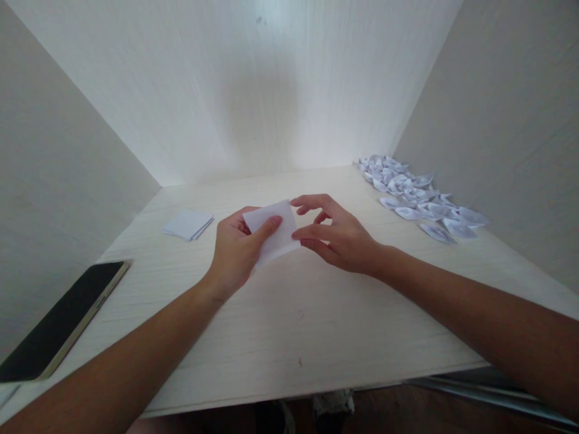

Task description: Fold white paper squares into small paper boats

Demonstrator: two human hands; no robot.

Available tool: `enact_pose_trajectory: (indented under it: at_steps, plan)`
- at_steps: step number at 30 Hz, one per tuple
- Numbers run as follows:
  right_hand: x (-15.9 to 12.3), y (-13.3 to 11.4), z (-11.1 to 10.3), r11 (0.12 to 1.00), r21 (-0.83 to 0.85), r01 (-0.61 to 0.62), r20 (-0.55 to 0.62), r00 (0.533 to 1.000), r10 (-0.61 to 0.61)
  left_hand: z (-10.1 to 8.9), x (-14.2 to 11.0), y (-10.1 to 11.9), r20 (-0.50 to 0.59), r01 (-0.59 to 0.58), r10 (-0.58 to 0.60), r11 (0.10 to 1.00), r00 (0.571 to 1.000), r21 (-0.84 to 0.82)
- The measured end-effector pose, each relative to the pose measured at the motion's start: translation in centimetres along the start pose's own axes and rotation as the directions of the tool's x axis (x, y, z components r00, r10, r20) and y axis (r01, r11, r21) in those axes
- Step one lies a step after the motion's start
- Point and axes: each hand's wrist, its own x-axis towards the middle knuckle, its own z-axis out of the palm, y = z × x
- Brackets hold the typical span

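Observation:
A square white sheet of paper (280,238) is held above the middle of the table. My left hand (239,241) grips it from the left, thumb pressed flat on its face and the other fingers behind. At the paper's right edge is my right hand (339,232), its fingers apart and curved. Its index fingertip is close to the upper right corner and another fingertip meets the right edge; a firm hold by this hand does not show. To the left of my left hand lies a small stack of white paper squares (187,224).
Many folded white paper pieces (407,187), pointed like small boats, are piled along the right wall (506,120). A dark-screened phone (67,319) lies at the left on the pale table (271,349). A back wall (271,90) and a left wall (58,163) enclose the tabletop.

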Motion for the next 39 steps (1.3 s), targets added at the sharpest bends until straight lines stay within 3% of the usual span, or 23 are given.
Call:
enact_pose_trajectory:
  at_steps: [3,8,13,17,21,29,34,39]
  plan:
    - [0.3,-0.6,0.2,0.953,0.185,-0.241,-0.013,0.969,0.247,0.0,0.1,0.3,0.053,-0.005,0.008,0.998,0.999,-0.061]
    - [0.5,-1.0,0.7,0.713,0.47,-0.52,0.111,0.836,0.537,0.1,0.4,0.7,0.09,0.004,0.009,0.989,0.996,-0.146]
    - [0.9,-0.9,1.1,0.482,0.604,-0.635,0.185,0.7,0.69,-0.2,0.4,0.5,0.157,-0.107,0.113,0.993,0.981,-0.049]
    - [1.2,-1.1,1.2,0.421,0.601,-0.68,0.201,0.638,0.743,-0.2,-0.1,0.7,0.251,-0.115,0.094,0.991,0.963,0.07]
    - [1.3,-1.5,1.3,0.373,0.596,-0.711,0.222,0.592,0.775,0.1,-0.5,1.0,0.244,-0.12,0.085,0.984,0.966,0.131]
    - [1.5,-2.1,1.3,0.319,0.634,-0.704,0.203,0.549,0.811,0.0,-0.4,0.6,0.186,-0.104,0.082,0.988,0.979,0.113]
    - [1.4,-2.0,1.5,0.33,0.705,-0.628,0.142,0.58,0.802,0.4,-0.5,1.0,0.157,-0.07,0.055,0.994,0.986,0.089]
    - [1.2,-1.8,1.7,0.41,0.712,-0.57,0.063,0.633,0.772,0.4,-0.5,1.3,0.18,-0.049,0.029,0.993,0.983,0.105]
